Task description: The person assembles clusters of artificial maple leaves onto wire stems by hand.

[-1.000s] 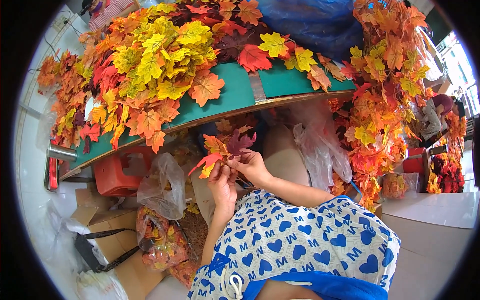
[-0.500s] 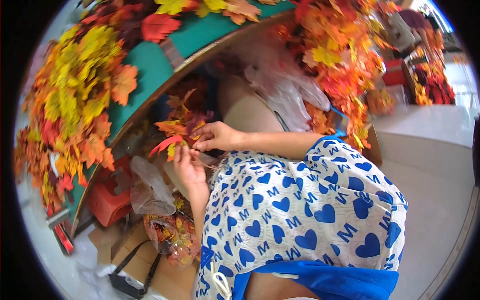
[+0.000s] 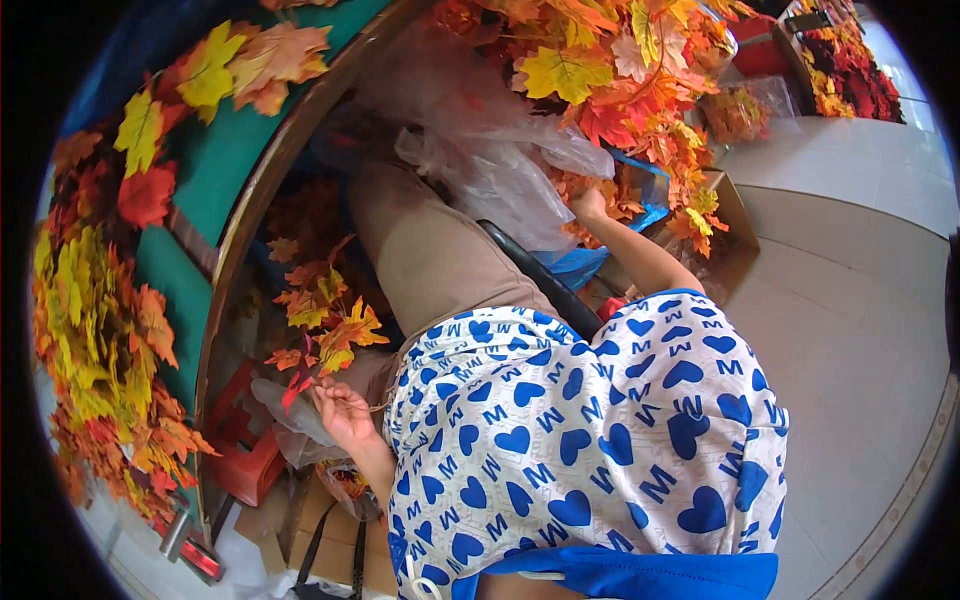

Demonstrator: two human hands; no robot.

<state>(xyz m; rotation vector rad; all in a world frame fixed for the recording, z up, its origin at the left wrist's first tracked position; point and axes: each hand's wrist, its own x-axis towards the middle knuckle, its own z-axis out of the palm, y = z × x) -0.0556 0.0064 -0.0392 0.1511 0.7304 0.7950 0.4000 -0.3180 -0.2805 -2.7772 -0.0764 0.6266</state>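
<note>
My left hand [image 3: 343, 412] pinches the end of a garland of artificial maple leaves [image 3: 345, 332], orange, yellow and red, which hangs over my lap beside the table edge. A red leaf sticks out right at its fingertips. My right hand [image 3: 590, 206] is stretched out to the far right, at a heap of orange leaves [image 3: 632, 205] in a blue-edged plastic bag; its fingers are hidden there. Just left of it lies crumpled clear plastic [image 3: 500, 175]. Above hangs a dense bunch of orange and red maple leaves [image 3: 620, 85].
A green-topped table [image 3: 185, 300] curves along the left, with piles of yellow and orange leaves [image 3: 85, 350] on it. Under its edge stands a red plastic stool [image 3: 245, 440]. A cardboard box [image 3: 735, 235] sits at the right, and opened cardboard with a black strap [image 3: 315, 545] lies below.
My right hand has left the garland and reached out right to the leaves in the bag. The left hand has kept the garland and moved slightly down and left. The view has turned.
</note>
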